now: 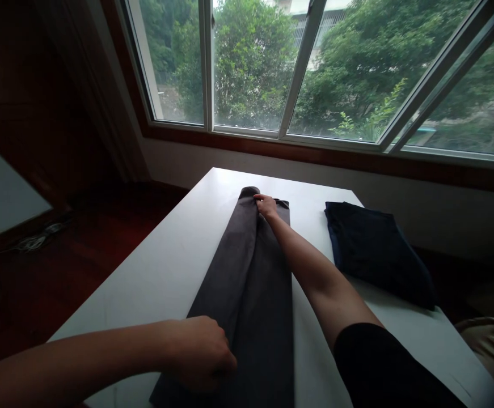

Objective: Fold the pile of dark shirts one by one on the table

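Note:
A pair of dark grey trousers (267,283) lies lengthwise on the white table (178,243), its two legs side by side and narrowing toward the far edge. At the far end, my right hand (266,207) pinches the fabric at the inner edge of the left trouser leg. My left hand (202,354) is closed over the near part of the trousers, its fingers curled on the cloth; what they hold, if anything, is hidden.
Folded dark navy clothing (374,249) rests on the table's right side. Behind the table are a wall and a wide window (250,130). Beige fabric (491,340) shows at the lower right, and a cable (34,242) lies on the red floor.

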Demonstrator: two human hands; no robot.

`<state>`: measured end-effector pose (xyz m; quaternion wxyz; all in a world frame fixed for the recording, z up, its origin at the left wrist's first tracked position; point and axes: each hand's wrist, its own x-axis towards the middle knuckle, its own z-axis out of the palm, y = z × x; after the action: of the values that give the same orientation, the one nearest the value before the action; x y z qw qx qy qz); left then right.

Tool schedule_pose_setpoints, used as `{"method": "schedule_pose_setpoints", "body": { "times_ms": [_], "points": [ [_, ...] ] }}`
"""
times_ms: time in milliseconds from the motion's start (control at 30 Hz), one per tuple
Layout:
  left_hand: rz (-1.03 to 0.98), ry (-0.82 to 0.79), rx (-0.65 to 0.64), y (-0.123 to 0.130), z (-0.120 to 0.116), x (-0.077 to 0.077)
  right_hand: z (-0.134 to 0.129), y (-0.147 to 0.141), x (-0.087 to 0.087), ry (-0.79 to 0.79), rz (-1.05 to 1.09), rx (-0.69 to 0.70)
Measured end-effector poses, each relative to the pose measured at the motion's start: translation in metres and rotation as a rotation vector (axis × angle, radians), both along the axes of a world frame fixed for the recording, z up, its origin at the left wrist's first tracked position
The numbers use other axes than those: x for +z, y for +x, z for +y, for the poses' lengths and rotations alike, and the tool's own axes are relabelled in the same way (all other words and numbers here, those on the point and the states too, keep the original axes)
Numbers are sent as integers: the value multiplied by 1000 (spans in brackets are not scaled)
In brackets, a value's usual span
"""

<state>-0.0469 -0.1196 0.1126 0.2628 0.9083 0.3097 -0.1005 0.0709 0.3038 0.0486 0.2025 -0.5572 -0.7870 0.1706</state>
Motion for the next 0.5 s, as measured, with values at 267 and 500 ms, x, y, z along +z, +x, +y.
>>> {"method": "schedule_pose_setpoints", "body": {
  "times_ms": [267,500],
  "points": [
    [-67,142,-123,30,1,7,-8,9,-14,166,-8,8],
    [-185,289,-142,35,14,-24,-25,21,-40,73,-285,304]
  ]
}}
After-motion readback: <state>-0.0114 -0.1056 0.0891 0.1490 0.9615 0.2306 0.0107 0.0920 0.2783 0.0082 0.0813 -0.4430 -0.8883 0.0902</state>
